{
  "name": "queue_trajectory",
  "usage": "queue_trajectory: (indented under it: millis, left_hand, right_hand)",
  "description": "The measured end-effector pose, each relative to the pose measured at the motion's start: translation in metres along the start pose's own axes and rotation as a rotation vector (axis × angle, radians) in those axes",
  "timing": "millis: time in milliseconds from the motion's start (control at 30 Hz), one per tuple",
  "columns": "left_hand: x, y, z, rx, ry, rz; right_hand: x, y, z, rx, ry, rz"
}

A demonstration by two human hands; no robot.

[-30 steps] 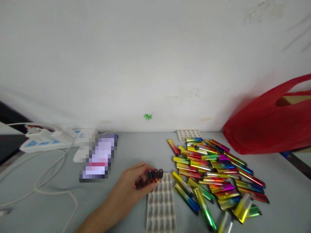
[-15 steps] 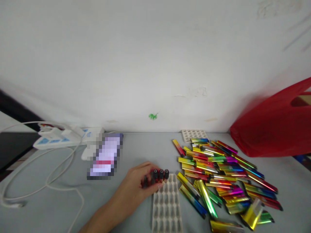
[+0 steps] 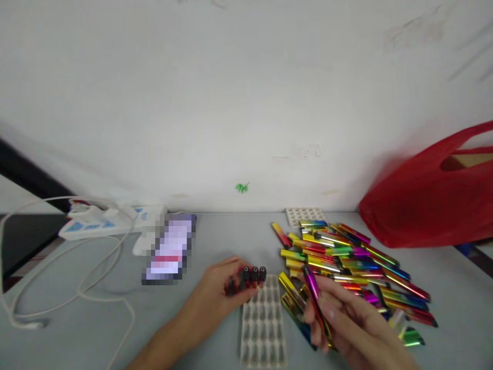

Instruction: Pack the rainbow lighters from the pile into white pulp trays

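My left hand (image 3: pixel 211 293) is closed around several slim sticks with black ends (image 3: pixel 254 274). Three of these ends face me, each with a small round mark; the fingers hide most of the sticks. They are at the far end of a pale tray (image 3: pixel 264 321) with rows of hollows. To the right, my right hand (image 3: pixel 346 318) grips a shiny purple, red and gold stick (image 3: pixel 315 290), its black end pointing up and away from me. This stick is above a heap of similar metallic sticks (image 3: pixel 323 264) in many colours, partly covered by that hand.
A second pale tray (image 3: pixel 304 215) lies by the wall behind the heap. A red bag (image 3: pixel 427 205) stands at the right. On the left are a blurred-out phone (image 3: pixel 169 249), a white power strip (image 3: pixel 88 226) and a looped white cable (image 3: pixel 125 303).
My right hand has come into view over the heap, holding a purple, red and gold stick. My left hand keeps its grip at the tray. The view has shifted slightly.
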State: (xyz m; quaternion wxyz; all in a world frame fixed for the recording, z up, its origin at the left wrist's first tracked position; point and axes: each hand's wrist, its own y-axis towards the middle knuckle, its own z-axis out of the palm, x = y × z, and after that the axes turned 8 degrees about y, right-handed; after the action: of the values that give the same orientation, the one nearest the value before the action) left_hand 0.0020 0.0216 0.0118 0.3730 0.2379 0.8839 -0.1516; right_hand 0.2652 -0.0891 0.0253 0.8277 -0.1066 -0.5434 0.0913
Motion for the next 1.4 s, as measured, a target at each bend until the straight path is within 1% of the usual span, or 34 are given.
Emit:
queue_trajectory:
  millis: [33, 100, 200, 333, 467, 700, 800, 933, 1233, 1300, 1400]
  left_hand:
    - [0.0, 0.0, 0.0, 0.001, 0.001, -0.001]
    - [0.0, 0.0, 0.0, -0.006, 0.008, -0.008]
    - [0.0, 0.0, 0.0, -0.006, 0.003, -0.013]
    - [-0.001, 0.0, -0.001, 0.012, -0.014, -0.015]
    - [0.0, 0.001, -0.001, 0.003, -0.013, 0.013]
    - [0.0, 0.0, 0.0, -0.006, -0.009, -0.005]
    - [-0.001, 0.0, 0.001, -0.019, -0.005, -0.011]
    - [-0.001, 0.0, 0.003, -0.038, -0.032, -0.011]
    - [0.004, 0.001, 0.005, -0.054, -0.001, 0.019]
    - [0.004, 0.001, 0.006, -0.051, 0.0, 0.026]
    - [0.003, 0.001, 0.006, -0.043, 0.001, 0.027]
  right_hand:
    - [0.003, 0.009, 0.005, -0.004, 0.136, 0.058]
    - [0.008, 0.024, 0.015, 0.03, 0.317, 0.127]
    - [0.012, 0.038, 0.028, 0.052, 0.425, 0.168]
    - [0.013, 0.044, 0.042, 0.027, 0.391, 0.162]
    - [0.013, 0.045, 0.052, 0.048, 0.35, 0.156]
    - [0.015, 0.051, 0.061, 0.033, 0.382, 0.217]
    - [0.016, 0.053, 0.064, 0.053, 0.38, 0.204]
    - [0.014, 0.059, 0.066, 0.143, 0.396, 0.161]
    - [0.001, 0.062, 0.062, 0.219, 0.477, 0.113]
    - [0.0, 0.061, 0.06, 0.222, 0.491, 0.128]
    - [-0.001, 0.06, 0.058, 0.26, 0.518, 0.196]
